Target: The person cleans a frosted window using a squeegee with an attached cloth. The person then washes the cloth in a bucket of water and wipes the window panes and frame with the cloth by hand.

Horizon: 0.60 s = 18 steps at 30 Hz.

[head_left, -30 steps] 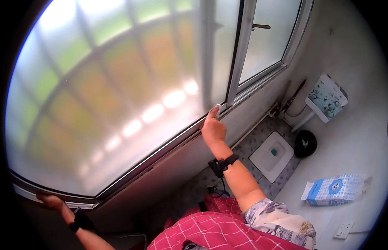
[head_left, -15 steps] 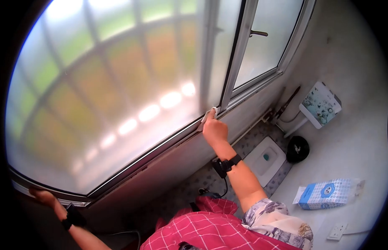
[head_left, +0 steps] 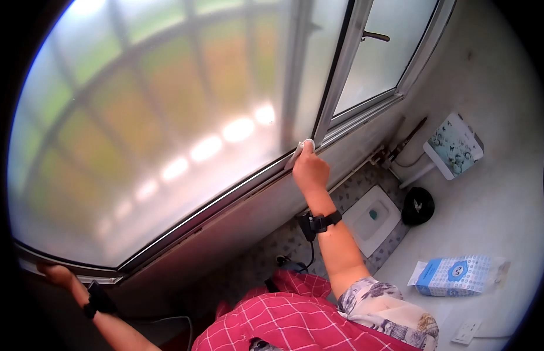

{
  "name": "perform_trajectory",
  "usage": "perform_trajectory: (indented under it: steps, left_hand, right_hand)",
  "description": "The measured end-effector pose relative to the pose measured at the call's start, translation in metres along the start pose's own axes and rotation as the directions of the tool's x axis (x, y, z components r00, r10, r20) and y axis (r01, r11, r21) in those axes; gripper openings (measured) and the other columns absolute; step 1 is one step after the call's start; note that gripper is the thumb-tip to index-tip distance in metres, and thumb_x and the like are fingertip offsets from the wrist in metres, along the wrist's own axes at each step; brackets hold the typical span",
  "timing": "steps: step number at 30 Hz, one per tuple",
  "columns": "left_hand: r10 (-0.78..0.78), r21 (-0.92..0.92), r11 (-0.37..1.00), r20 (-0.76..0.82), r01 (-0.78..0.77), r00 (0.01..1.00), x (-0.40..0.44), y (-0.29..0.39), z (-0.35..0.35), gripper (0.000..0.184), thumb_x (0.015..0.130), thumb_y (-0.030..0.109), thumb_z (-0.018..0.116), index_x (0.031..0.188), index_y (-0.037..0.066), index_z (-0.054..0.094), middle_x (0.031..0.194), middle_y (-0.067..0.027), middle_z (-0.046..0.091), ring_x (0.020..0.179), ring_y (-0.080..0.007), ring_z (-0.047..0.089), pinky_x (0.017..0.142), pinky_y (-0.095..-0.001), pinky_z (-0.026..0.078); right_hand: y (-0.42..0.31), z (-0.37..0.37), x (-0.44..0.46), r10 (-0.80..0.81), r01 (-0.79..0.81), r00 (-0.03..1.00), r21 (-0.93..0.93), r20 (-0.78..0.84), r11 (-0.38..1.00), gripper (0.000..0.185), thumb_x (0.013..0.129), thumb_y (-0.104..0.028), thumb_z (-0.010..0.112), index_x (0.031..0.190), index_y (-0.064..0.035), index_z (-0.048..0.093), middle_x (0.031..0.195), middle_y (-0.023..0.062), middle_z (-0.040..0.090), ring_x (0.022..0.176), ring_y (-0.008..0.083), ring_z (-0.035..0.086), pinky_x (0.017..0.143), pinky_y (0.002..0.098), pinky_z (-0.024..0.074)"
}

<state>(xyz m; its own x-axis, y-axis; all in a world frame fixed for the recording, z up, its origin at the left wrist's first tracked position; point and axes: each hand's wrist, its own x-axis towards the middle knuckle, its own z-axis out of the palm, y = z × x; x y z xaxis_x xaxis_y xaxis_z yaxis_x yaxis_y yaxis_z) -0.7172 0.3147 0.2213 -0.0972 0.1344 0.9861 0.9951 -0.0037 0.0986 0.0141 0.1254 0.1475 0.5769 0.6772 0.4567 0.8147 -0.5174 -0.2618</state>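
Observation:
My right hand (head_left: pixel 311 169) is closed on a white cloth or tissue (head_left: pixel 294 157), pressed into the corner where the lower window frame meets the upright. The large frosted window pane (head_left: pixel 167 117) fills the left of the view, with bars showing through it. My left hand (head_left: pixel 60 276) rests at the far left end of the lower window frame (head_left: pixel 196 214); its fingers are dark and partly hidden at the frame edge. Black bands sit on both wrists.
A second window (head_left: pixel 383 58) with a dark handle (head_left: pixel 375 36) is at the upper right. Below it are a squat toilet (head_left: pixel 372 219), a black bin (head_left: pixel 418 206) and a patterned cistern (head_left: pixel 453 146). A blue-and-white tissue pack (head_left: pixel 453 276) and a socket (head_left: pixel 467 331) are on the right wall.
My right hand has shifted slightly along the frame corner, with the white cloth still in it. My left hand remains at the frame's left end. The view has moved a little.

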Motion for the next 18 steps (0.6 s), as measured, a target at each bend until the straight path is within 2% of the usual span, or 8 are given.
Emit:
perform_trajectory:
  steps: [3,4,9,10,13,14,15,18]
  left_hand:
    - [-0.093,-0.101,0.99,0.043,0.097,0.995,0.003,0.018,-0.009,0.024,0.091,0.014,0.044,0.107,-0.001,0.053,0.1,-0.0217,0.059,0.088,-0.0363,0.059,0.077,-0.0393,0.049]
    - [-0.026,-0.086,0.996,0.03,0.028,0.999,0.003,0.016,-0.008,0.024,0.091,0.013,0.044,0.109,-0.001,0.053,0.101,-0.0216,0.059,0.089,-0.0362,0.059,0.078,-0.0396,0.049]
    - [0.016,-0.055,0.998,0.023,-0.015,1.0,0.0,0.008,-0.003,0.025,0.091,0.012,0.044,0.11,-0.003,0.052,0.103,-0.0224,0.057,0.093,-0.0367,0.057,0.081,-0.0393,0.048]
    - [0.0,-0.043,0.999,0.025,0.001,1.0,-0.001,0.008,-0.003,0.025,0.091,0.011,0.044,0.11,-0.004,0.051,0.104,-0.0228,0.057,0.094,-0.0369,0.056,0.082,-0.0391,0.047]
    - [0.043,-0.114,0.992,-0.002,-0.043,0.999,0.002,0.013,-0.009,0.025,0.092,0.012,0.043,0.109,-0.005,0.051,0.103,-0.0234,0.057,0.094,-0.037,0.056,0.082,-0.0392,0.047]
    - [-0.121,-0.131,0.983,0.048,0.126,0.992,0.003,0.016,-0.01,0.024,0.091,0.012,0.044,0.108,-0.004,0.052,0.103,-0.0228,0.057,0.093,-0.0373,0.056,0.081,-0.0397,0.047]
    - [-0.194,-0.148,0.968,0.077,0.203,0.978,0.004,0.019,-0.013,0.023,0.091,0.013,0.044,0.105,-0.003,0.053,0.102,-0.0219,0.057,0.092,-0.0373,0.056,0.081,-0.0397,0.047]
    - [0.076,-0.077,0.994,-0.024,-0.078,0.997,0.006,0.002,-0.009,0.022,0.089,0.012,0.047,0.104,-0.002,0.054,0.099,-0.0205,0.057,0.09,-0.0366,0.056,0.08,-0.0394,0.047]
  right_hand:
    - [-0.023,0.005,-0.019,-0.009,0.009,0.999,-0.002,-0.033,1.0,0.024,0.087,-0.013,0.045,0.105,0.0022,0.044,0.066,0.014,0.063,0.056,0.0309,0.062,0.049,0.041,0.049]
    - [-0.03,0.003,-0.024,-0.036,0.038,0.999,0.041,-0.032,0.998,0.024,0.086,-0.013,0.045,0.105,0.002,0.045,0.066,0.0141,0.063,0.057,0.0307,0.063,0.049,0.0408,0.0492]
    - [-0.004,0.012,-0.015,-0.107,0.124,0.981,0.101,-0.16,0.987,0.022,0.086,-0.015,0.048,0.106,-0.0062,0.049,0.071,0.0135,0.064,0.06,0.0308,0.063,0.051,0.0398,0.0497]
    - [0.006,0.014,-0.01,-0.072,0.101,0.972,0.119,-0.224,0.988,0.02,0.087,-0.015,0.047,0.106,-0.0087,0.05,0.073,0.0133,0.064,0.061,0.0313,0.063,0.052,0.0398,0.0494]
    - [0.028,0.017,0.01,0.019,0.003,0.977,0.102,-0.213,0.995,0.021,0.087,-0.016,0.046,0.107,-0.0085,0.049,0.073,0.0134,0.064,0.063,0.0317,0.063,0.053,0.0397,0.0493]
    - [0.024,0.02,0.008,0.018,0.003,0.98,0.109,-0.196,0.994,0.021,0.087,-0.016,0.046,0.107,-0.0085,0.049,0.073,0.0134,0.064,0.063,0.0317,0.063,0.053,0.0397,0.0493]
    - [0.019,0.021,0.006,0.04,-0.019,0.972,0.095,-0.231,0.995,0.022,0.087,-0.016,0.046,0.108,-0.007,0.048,0.073,0.0136,0.064,0.061,0.0318,0.063,0.052,0.0401,0.0492]
    - [-0.004,0.016,-0.001,0.049,-0.041,0.975,0.045,-0.218,0.998,0.024,0.088,-0.016,0.046,0.108,-0.0035,0.047,0.071,0.014,0.064,0.057,0.0318,0.062,0.049,0.0407,0.0488]
